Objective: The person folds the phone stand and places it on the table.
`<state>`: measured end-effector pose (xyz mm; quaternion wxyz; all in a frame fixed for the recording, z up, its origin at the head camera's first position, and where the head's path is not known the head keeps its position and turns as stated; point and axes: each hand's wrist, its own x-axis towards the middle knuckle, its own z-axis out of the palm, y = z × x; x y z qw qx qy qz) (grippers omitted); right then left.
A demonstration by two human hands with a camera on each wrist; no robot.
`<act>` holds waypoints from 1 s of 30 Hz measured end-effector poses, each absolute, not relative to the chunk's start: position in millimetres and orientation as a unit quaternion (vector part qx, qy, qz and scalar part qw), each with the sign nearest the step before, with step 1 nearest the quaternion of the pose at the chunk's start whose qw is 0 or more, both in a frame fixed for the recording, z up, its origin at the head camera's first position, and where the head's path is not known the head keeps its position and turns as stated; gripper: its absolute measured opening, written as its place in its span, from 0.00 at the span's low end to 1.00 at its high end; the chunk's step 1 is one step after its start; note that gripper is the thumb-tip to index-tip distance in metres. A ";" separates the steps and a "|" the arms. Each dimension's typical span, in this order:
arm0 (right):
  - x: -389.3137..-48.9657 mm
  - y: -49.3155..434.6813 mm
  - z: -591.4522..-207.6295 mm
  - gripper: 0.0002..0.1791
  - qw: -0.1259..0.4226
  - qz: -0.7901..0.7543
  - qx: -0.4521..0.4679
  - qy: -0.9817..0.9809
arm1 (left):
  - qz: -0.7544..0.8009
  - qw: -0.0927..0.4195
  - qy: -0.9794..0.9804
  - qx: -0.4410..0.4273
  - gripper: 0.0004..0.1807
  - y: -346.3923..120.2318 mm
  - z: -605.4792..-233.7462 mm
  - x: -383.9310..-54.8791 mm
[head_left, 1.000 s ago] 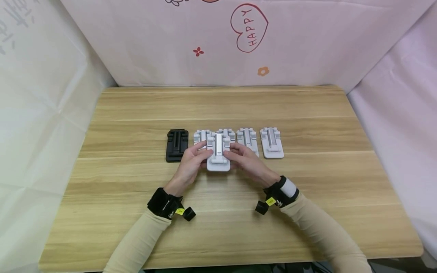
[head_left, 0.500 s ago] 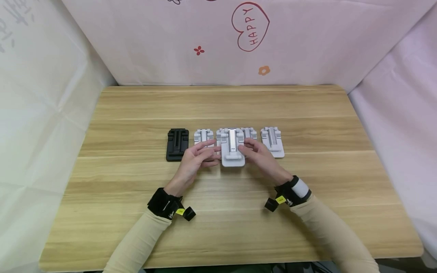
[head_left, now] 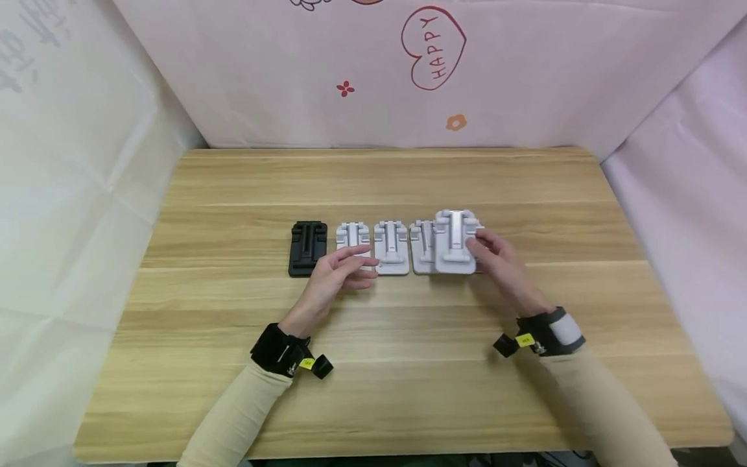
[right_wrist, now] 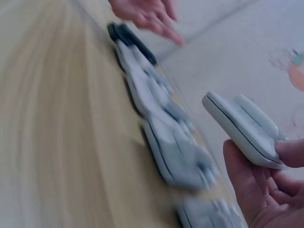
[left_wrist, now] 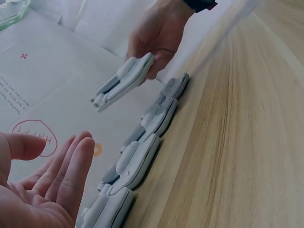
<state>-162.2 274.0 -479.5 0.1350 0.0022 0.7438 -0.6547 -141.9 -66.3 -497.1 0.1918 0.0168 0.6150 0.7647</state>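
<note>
A white folded phone stand (head_left: 455, 243) is pinched between thumb and fingers of my right hand (head_left: 504, 269). It is up off the table, over the right end of a row of similar stands. My left hand (head_left: 327, 282) holds nothing; its fingers are extended near the row's left part, in front of a white stand (head_left: 353, 235). The left wrist view shows the left palm (left_wrist: 40, 199) bare and the lifted stand (left_wrist: 126, 80) apart from the row. Two more white stands, one mid-row (head_left: 391, 250) and one partly covered (head_left: 423, 250), lie flat. The rightmost is nearly hidden behind the held one.
At the row's left end lies a black folded phone stand (head_left: 308, 249). The wooden table (head_left: 397, 376) has a patterned white cloth (head_left: 280, 78) behind it and plain cloths at both sides. Black camera bands sit on both wrists.
At first both hands gripped the white phone stand at the centre. The left hand has let go and stayed there, while the right hand has carried the stand to the right.
</note>
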 end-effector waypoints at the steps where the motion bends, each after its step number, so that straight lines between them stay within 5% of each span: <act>1: -161.9 282.1 -478.6 0.24 0.129 -0.660 0.006 0.740 | 0.762 0.192 0.618 0.016 0.23 -66.7 -497.4 -142.1; 5: -161.7 315.8 -479.1 0.24 0.106 -0.667 0.020 0.737 | 0.752 0.196 0.629 0.013 0.22 -68.0 -496.7 -141.3; 13: -165.5 369.9 -493.7 0.41 0.105 -0.629 0.071 0.767 | 0.741 0.202 0.640 0.005 0.21 -70.4 -498.4 -139.2; 30: -180.7 396.0 -503.6 0.39 0.105 -0.519 0.086 0.844 | 0.740 0.208 0.639 0.010 0.21 -70.8 -498.2 -138.4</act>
